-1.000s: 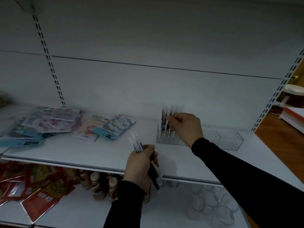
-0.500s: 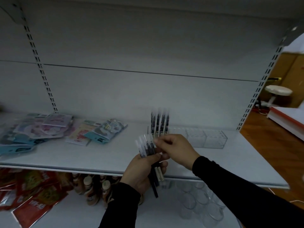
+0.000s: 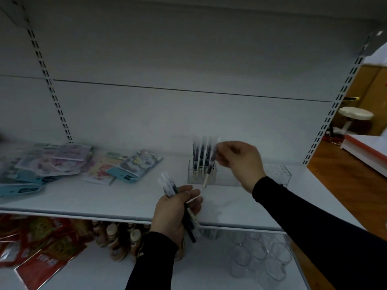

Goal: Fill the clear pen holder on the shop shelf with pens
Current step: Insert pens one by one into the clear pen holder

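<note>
Fingers (image 3: 222, 159) of your right hand (image 3: 240, 162) pinch one pen (image 3: 209, 170) beside the clear pen holder (image 3: 201, 176); your left hand (image 3: 173, 212) grips a pen bundle (image 3: 169, 187). Packet labels are blurred, unreadable.

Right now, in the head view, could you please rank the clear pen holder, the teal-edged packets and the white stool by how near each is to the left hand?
1. Clear pen holder: just up and right of the left hand, on the shelf.
2. Teal-edged packets: lying flat farther along the shelf to the left.
3. White stool: far right, on the floor beyond the shelving.
</note>
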